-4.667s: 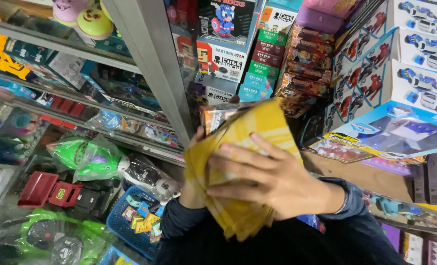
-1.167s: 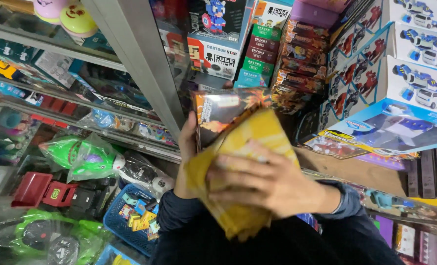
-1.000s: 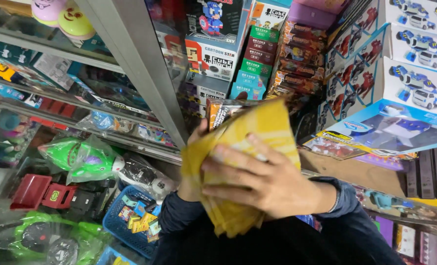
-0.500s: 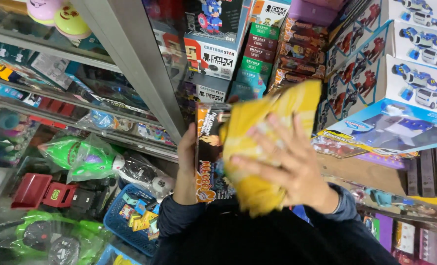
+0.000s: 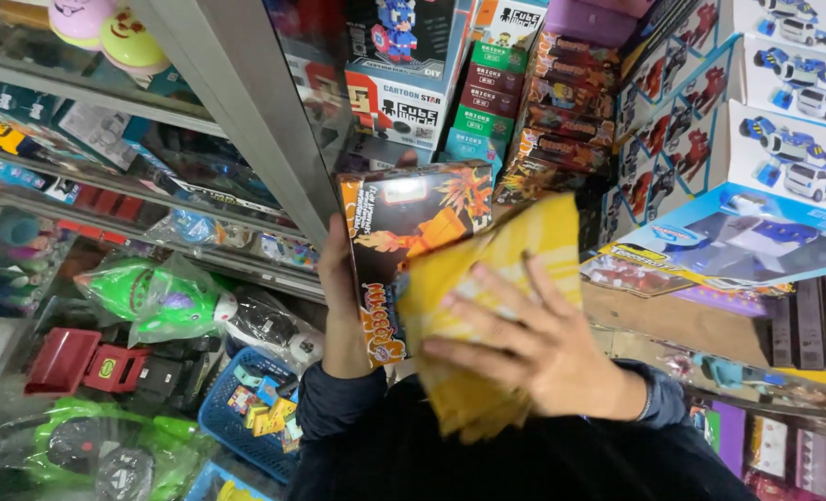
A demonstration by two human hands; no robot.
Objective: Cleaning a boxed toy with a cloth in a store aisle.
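The left hand [image 5: 339, 288] grips the orange toy box [image 5: 413, 241] by its long edge, holding it upright at centre. At its 4 o'clock, the right hand [image 5: 524, 343] presses a yellow cloth [image 5: 496, 278], fingers spread. The box looks light, stiff, glossy; the edges suit gripping.
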